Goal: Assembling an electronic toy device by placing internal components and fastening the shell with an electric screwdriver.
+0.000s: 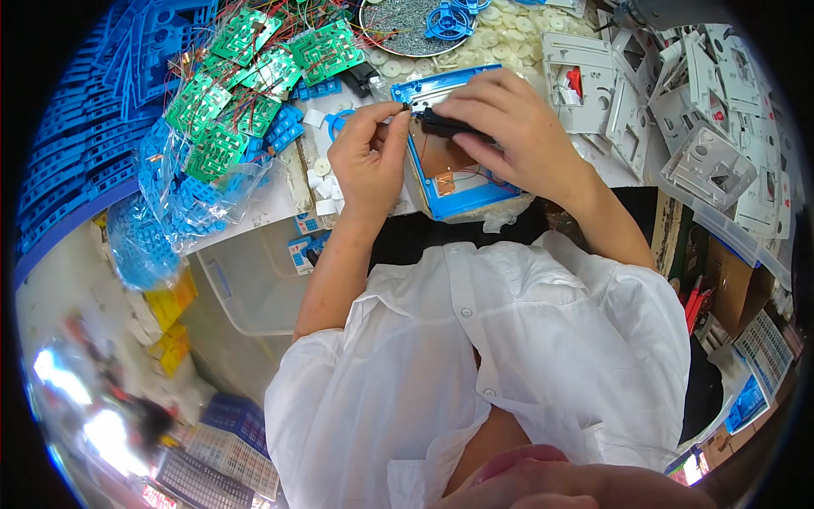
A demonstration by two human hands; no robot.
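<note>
In front of me a blue rectangular plastic housing (448, 206) lies on the bench. Inside it are a brown surface (441, 154), a small copper-coloured piece (444, 182) and thin red wires. My left hand (370, 159) is at the housing's left edge, thumb and forefinger pinching a tiny dark part (405, 107), too small to name. Over the housing's right side, my right hand (519, 127) has its fingers closed round a black elongated object (451, 125), partly hidden by them. Its tip nearly meets the left fingertips.
Green circuit boards (273, 69) with wires pile up at the left, beside stacked blue plastic parts (85, 161). A round tray of small metal pieces (403, 38) and whitish discs (509, 38) lie at the back. Grey plastic panels (585, 72) crowd the right.
</note>
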